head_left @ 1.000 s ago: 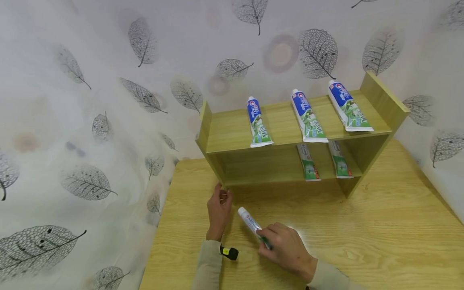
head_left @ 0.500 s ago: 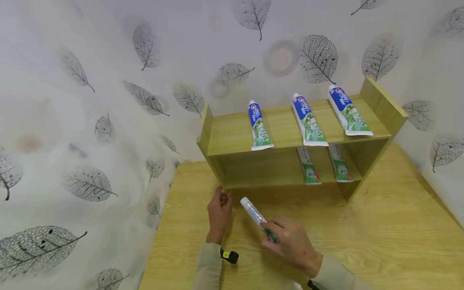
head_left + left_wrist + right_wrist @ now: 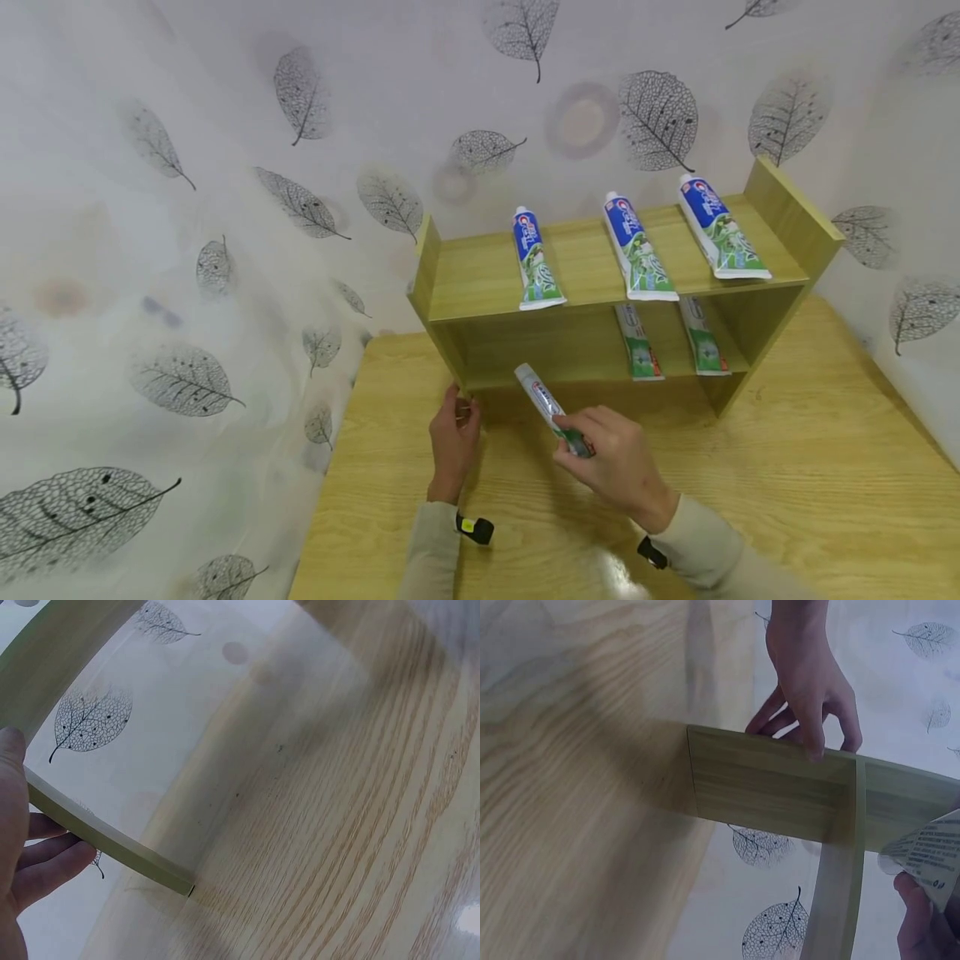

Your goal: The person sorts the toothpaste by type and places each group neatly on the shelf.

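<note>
My right hand (image 3: 618, 462) grips a toothpaste tube (image 3: 542, 396) by its green lower end. The tube's pale cap points up and left, overlapping the lower board's front edge in the head view. In the right wrist view the tube's printed back (image 3: 936, 855) shows beside the fingers. My left hand (image 3: 453, 446) pinches the left side panel (image 3: 757, 772) of a small wooden shelf (image 3: 480, 271), thumb on one face and fingers on the other. On the top board lie a left tube (image 3: 537, 260), a middle tube (image 3: 640, 246) and a right tube (image 3: 722, 229), all blue and green.
Two white-and-green tubes, a nearer-middle tube (image 3: 639, 343) and a right-hand tube (image 3: 703, 337), lie on the lower board's right half. The shelf stands on a wood-grain table (image 3: 810, 483), backed by a leaf-patterned wall (image 3: 225, 333).
My right hand has lifted the toothpaste tube up and slightly right, bringing its cap from over the table to the lower board's front edge. The left hand keeps its hold on the panel.
</note>
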A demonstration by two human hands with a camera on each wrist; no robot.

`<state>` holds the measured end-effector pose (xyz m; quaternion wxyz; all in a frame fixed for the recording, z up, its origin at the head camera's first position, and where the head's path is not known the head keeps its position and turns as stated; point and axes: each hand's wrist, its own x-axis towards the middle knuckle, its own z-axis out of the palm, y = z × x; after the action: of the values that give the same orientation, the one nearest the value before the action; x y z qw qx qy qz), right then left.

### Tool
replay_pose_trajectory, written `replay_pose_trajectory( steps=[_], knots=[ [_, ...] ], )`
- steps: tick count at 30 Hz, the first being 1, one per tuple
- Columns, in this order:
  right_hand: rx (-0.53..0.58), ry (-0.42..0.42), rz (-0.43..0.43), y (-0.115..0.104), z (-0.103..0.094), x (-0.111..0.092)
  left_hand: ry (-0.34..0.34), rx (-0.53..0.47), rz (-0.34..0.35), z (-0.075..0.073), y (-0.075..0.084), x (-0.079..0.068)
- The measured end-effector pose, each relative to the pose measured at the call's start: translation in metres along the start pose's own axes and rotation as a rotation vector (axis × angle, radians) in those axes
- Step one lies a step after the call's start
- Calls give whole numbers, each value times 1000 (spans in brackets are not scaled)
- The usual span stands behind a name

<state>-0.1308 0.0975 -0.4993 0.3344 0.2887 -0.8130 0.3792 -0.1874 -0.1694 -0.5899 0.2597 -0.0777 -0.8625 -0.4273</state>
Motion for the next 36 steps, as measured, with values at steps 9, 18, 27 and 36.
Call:
replay_pose_trajectory(
  steps=[9,18,27,36],
  knots=[
    [-58,-16,39,13,-1,13,-10,-21,-20,2,0,0],
    [-112,-79,173,25,3,26,9,-25,-8,3,-1,-1],
    [-140,-98,286,43,7,52,-2,-20,-17,4,-1,1],
    [-88,-184,402,54,19,63,14,-18,-22,1,0,0]
  ],
)
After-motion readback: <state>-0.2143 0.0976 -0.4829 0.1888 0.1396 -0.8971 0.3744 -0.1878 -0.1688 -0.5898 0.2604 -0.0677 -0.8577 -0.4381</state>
